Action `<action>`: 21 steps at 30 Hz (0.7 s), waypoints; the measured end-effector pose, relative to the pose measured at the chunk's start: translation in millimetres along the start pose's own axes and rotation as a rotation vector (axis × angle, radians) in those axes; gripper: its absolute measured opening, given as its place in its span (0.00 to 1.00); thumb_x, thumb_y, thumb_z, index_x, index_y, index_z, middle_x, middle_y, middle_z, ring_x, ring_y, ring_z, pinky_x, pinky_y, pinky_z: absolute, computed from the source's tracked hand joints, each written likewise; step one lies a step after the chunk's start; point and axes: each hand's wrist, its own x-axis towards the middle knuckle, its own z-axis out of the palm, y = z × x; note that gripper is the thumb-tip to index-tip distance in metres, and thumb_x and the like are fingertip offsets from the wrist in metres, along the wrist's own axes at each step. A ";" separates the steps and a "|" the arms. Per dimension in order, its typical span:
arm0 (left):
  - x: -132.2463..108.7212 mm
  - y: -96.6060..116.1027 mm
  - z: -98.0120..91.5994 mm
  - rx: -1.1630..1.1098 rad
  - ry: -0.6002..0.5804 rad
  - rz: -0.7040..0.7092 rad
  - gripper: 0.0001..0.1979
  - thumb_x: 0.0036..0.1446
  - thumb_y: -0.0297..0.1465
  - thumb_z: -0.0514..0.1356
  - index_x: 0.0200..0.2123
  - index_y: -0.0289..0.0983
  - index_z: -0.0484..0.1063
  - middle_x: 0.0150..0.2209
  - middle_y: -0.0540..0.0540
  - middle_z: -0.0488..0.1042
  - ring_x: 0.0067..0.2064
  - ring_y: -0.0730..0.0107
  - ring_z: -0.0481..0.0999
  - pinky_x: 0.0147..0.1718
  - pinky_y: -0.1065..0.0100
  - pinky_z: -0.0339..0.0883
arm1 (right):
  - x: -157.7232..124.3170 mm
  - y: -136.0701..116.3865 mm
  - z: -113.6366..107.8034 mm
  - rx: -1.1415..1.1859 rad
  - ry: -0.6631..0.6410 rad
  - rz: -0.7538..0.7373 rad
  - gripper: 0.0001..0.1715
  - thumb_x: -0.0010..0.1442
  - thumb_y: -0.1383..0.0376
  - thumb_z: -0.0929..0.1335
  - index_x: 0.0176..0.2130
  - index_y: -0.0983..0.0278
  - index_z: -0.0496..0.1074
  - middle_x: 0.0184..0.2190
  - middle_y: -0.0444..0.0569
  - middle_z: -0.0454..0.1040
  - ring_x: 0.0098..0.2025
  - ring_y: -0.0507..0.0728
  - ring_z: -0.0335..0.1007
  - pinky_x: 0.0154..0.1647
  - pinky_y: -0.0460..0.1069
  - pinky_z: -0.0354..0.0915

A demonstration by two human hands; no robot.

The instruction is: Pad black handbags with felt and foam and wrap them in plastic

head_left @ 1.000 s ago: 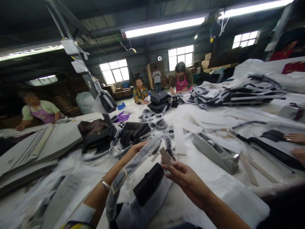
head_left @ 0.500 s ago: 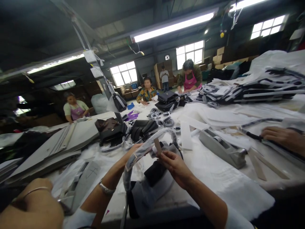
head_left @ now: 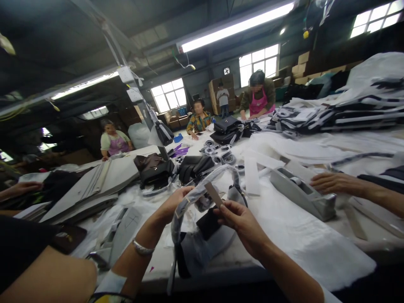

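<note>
A black bag (head_left: 197,252) stands in front of me at the table's edge, its arched handle (head_left: 181,210) wrapped in clear plastic. My right hand (head_left: 238,216) pinches a flat brownish-grey strip (head_left: 213,194) between thumb and fingers, holding it upright inside the handle's arch. Behind the left side of that arch reaches my left hand (head_left: 176,202), with its fingers mostly hidden by the handle. A dark flap or piece (head_left: 208,223) lies across the bag below my right fingertips.
Grey tape dispensers (head_left: 301,195) stand to both sides. A co-worker's hand (head_left: 337,183) is beside the right one; another person's arm enters at left. Black bags (head_left: 192,168), wrapped rings and white sheets (head_left: 303,235) lie ahead. Wrapped straps (head_left: 353,111) are piled at right.
The view has shifted slightly, while my right hand still holds the strip. The co-worker's hand at right has moved left to the tape dispenser. The neighbour's arm at left has moved away.
</note>
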 end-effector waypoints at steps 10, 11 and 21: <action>-11.1 17.3 -12.9 -0.109 -0.045 -0.060 0.27 0.56 0.43 0.66 0.57 0.37 0.73 0.49 0.39 0.79 0.50 0.56 0.77 0.50 0.61 0.68 | 7.4 -30.4 8.2 -0.022 -0.111 -0.079 0.19 0.52 0.53 0.78 0.38 0.63 0.78 0.40 0.49 0.77 0.47 0.58 0.74 0.41 0.47 0.69; -13.2 19.4 -14.4 -0.104 -0.043 -0.057 0.27 0.57 0.43 0.65 0.56 0.37 0.74 0.50 0.39 0.79 0.51 0.56 0.77 0.51 0.61 0.67 | 8.4 -33.4 9.6 -0.017 -0.121 -0.083 0.19 0.52 0.53 0.78 0.38 0.63 0.78 0.41 0.49 0.78 0.48 0.59 0.74 0.42 0.48 0.69; -27.7 39.0 -10.1 -0.091 -0.046 -0.023 0.28 0.57 0.48 0.63 0.55 0.38 0.75 0.47 0.41 0.80 0.51 0.55 0.77 0.55 0.59 0.65 | 35.8 -73.3 25.0 0.049 -0.247 -0.123 0.17 0.50 0.56 0.78 0.37 0.63 0.79 0.37 0.46 0.79 0.43 0.55 0.74 0.46 0.48 0.67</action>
